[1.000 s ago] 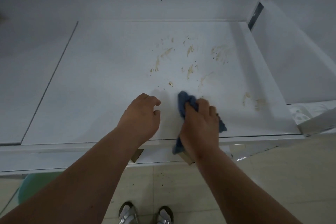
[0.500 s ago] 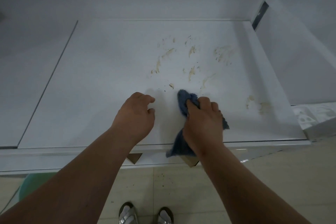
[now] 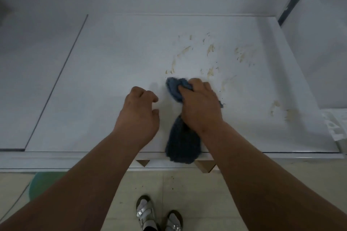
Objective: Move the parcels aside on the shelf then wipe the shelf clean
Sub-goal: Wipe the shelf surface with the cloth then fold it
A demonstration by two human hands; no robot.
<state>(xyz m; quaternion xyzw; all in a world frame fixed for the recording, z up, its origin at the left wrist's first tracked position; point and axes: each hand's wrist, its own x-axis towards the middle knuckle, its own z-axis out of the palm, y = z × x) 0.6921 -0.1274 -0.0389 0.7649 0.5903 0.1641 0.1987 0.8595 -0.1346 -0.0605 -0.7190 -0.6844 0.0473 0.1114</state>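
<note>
On the white shelf (image 3: 112,80) in front of me, my right hand (image 3: 201,107) grips a bunched blue cloth (image 3: 174,89), pressing it down just short of the brown smears (image 3: 210,50). Its loose tail hangs over the front edge. My left hand (image 3: 138,116) rests beside it, fingers loosely curled, holding nothing. No parcels are clearly visible. Wiping with such a small wad could smear the dirt wider.

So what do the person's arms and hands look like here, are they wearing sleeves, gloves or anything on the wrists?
Both forearms are bare as far up as the picture shows: no sleeves in view. The left hand and right hand wear no gloves, and no watch, bracelet or ring is visible. Nothing marks either arm.
</note>
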